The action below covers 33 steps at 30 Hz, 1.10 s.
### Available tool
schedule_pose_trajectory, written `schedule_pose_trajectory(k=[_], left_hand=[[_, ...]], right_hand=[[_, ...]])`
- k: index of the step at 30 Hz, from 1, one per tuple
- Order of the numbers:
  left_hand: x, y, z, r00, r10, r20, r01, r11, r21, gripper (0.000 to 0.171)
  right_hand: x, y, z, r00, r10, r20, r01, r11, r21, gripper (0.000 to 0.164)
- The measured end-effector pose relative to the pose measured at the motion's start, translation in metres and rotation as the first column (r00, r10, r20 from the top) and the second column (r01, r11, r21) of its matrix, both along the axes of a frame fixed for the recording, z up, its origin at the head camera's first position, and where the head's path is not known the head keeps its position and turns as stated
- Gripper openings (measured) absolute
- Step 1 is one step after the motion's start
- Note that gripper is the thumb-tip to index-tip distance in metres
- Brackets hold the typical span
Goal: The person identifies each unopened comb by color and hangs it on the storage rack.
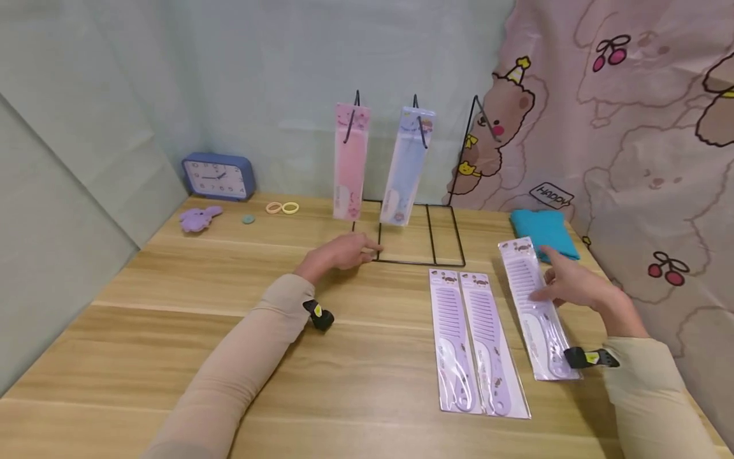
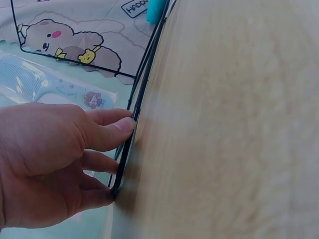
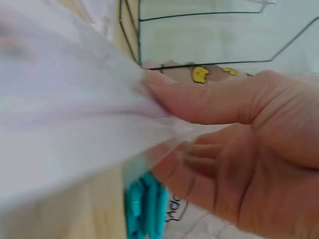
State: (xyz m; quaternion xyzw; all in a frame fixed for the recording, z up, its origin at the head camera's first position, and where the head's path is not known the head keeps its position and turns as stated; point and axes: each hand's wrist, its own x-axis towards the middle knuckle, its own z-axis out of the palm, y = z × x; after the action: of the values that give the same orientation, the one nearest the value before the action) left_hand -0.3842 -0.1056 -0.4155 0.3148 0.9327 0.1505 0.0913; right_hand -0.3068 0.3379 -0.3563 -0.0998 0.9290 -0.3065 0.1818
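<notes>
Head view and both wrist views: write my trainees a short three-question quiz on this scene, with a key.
1. How many packaged purple combs show in all?
2. True or false: the left hand pinches the black rack.
3. What colour pack hangs beside the pink pack: (a) green, (b) light blue, (c) yellow?

Key: 1. three, two on the table and one in the right hand; 2. true; 3. b, the light blue pack.
</notes>
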Motion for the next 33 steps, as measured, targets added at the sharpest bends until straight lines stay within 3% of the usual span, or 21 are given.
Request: schedule_pose_trajectory(k=[2,4,6,8,11,14,16,18,22,24,28,33], left_hand=[[0.000,0.000,0.001,1.000,-0.003,0.000,0.003,1.000,0.001,0.041],[0.000,0.000,0.001,1.000,-0.007,-0.002,0.007,1.000,-0.004,0.041],[-0.001,-0.001,0.000,1.000,-0.010,-0.002,0.010,1.000,-0.008,0.041],[-0.001,-0.002,0.000,1.000,-0.018,-0.002,0.018,1.000,-0.012,0.041],[-0.001,-0.003,0.000,1.000,-0.030,0.003,0.030,0.999,-0.023,0.042],[-0.001,-0.003,0.000,0.999,-0.032,0.014,0.033,0.999,-0.036,0.042],[-0.001,-0.002,0.001,0.999,-0.029,0.020,0.029,0.999,-0.040,0.042],[-0.001,-0.002,0.001,0.999,-0.026,0.023,0.027,0.999,-0.042,0.043],[-0.002,-0.002,0.001,0.999,-0.034,0.000,0.034,0.999,-0.038,0.042],[-0.002,-0.003,0.001,0.999,-0.036,-0.011,0.036,0.999,-0.037,0.042],[-0.002,-0.003,-0.001,0.999,-0.034,-0.008,0.033,0.999,-0.038,0.042],[-0.002,-0.001,-0.001,1.000,-0.012,0.016,0.012,0.999,-0.040,0.043]], right_hand=[[0.000,0.002,0.006,0.993,-0.042,-0.110,0.037,0.998,-0.045,0.111],[0.000,0.000,0.013,0.967,-0.126,-0.220,0.109,0.990,-0.091,0.108],[0.000,-0.002,0.019,0.924,-0.239,-0.298,0.192,0.965,-0.180,0.103],[0.002,-0.004,0.026,0.864,-0.359,-0.353,0.265,0.920,-0.287,0.095],[0.007,-0.007,0.034,0.791,-0.495,-0.360,0.274,0.812,-0.516,0.072],[0.015,-0.011,0.042,0.751,-0.574,-0.326,0.174,0.649,-0.740,0.052],[0.021,-0.017,0.048,0.747,-0.594,-0.299,0.089,0.535,-0.840,0.041],[0.027,-0.023,0.054,0.751,-0.600,-0.276,0.022,0.440,-0.898,0.040],[0.036,-0.036,0.065,0.777,-0.568,-0.273,-0.088,0.331,-0.939,0.045],[0.039,-0.042,0.067,0.810,-0.502,-0.303,-0.160,0.308,-0.938,0.049],[0.043,-0.050,0.069,0.872,-0.298,-0.390,-0.296,0.315,-0.902,0.063],[0.045,-0.052,0.067,0.889,-0.115,-0.442,-0.366,0.402,-0.839,0.080]])
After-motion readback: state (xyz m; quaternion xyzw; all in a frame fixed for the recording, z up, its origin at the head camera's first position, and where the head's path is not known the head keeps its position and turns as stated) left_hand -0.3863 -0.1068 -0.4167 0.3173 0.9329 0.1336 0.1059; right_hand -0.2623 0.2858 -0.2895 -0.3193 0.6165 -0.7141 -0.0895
